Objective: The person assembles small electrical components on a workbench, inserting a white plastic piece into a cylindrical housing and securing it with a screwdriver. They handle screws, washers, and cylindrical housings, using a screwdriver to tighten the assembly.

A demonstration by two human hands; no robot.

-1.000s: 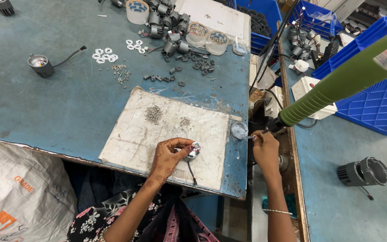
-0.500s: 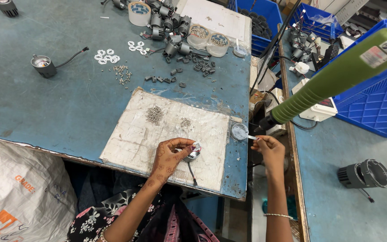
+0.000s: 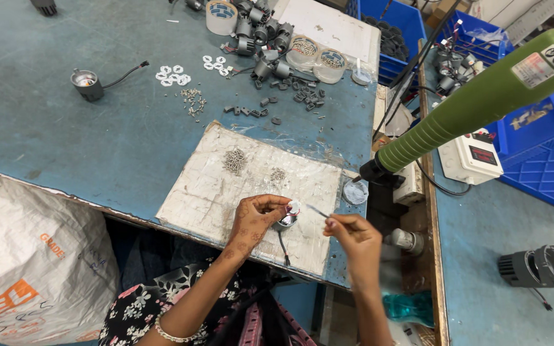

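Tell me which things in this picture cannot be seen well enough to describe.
- Small grey part, head view: the left hand wraps most of it, so its shape is unclear.
- Thin tool in the right hand: too small to tell its tip.
- Green power tool: cut off by the right edge.
- Screw pile on the white board: pieces too small to tell apart.
- White sack: cut off by the left and bottom edges.

Bright even light, sharp, edges slightly warped.

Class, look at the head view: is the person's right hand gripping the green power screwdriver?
No. The right hand pinches a thin metal tool beside the left hand, while the green screwdriver hangs apart above it, untouched.
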